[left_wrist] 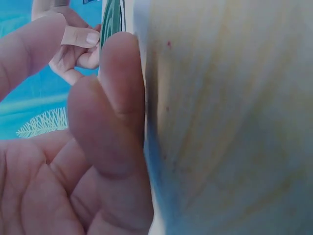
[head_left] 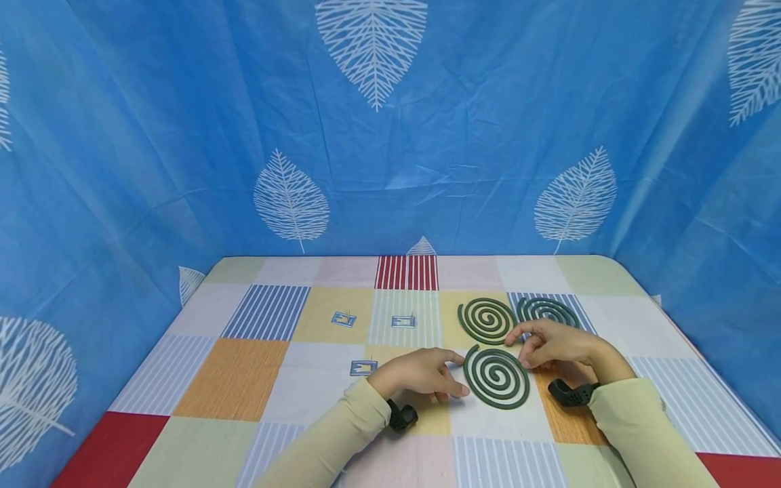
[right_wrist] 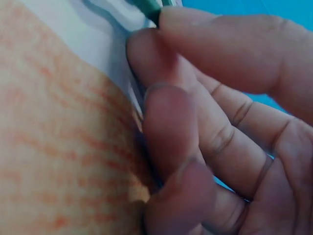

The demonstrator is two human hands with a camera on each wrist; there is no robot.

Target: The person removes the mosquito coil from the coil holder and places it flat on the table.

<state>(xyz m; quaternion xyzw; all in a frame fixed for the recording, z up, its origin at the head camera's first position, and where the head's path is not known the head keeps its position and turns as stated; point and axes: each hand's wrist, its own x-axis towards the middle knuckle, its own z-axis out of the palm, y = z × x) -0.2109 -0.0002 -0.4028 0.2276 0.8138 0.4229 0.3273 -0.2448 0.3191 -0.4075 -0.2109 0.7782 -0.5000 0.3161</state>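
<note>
A dark green mosquito coil (head_left: 497, 378) lies between the two hands on the patchwork cloth. At its right edge my right hand (head_left: 558, 344) pinches the rim between thumb and a finger, with the index finger reaching over the far side. In the right wrist view a bit of the green coil (right_wrist: 149, 9) shows at the thumb tip. My left hand (head_left: 423, 371) is at the coil's left edge, index finger and thumb spread apart, its other fingers loosely bent under the palm. A second coil (head_left: 486, 320) lies just behind. The third coil (head_left: 546, 308) is partly hidden by the right hand.
Left of the coils lie three small rectangular metal pieces with cut-outs: one piece (head_left: 344, 319) at far left, another (head_left: 403, 322) beside it, a third (head_left: 363, 368) nearer the left wrist. A blue leaf-print curtain (head_left: 427, 135) encloses the table's back and sides.
</note>
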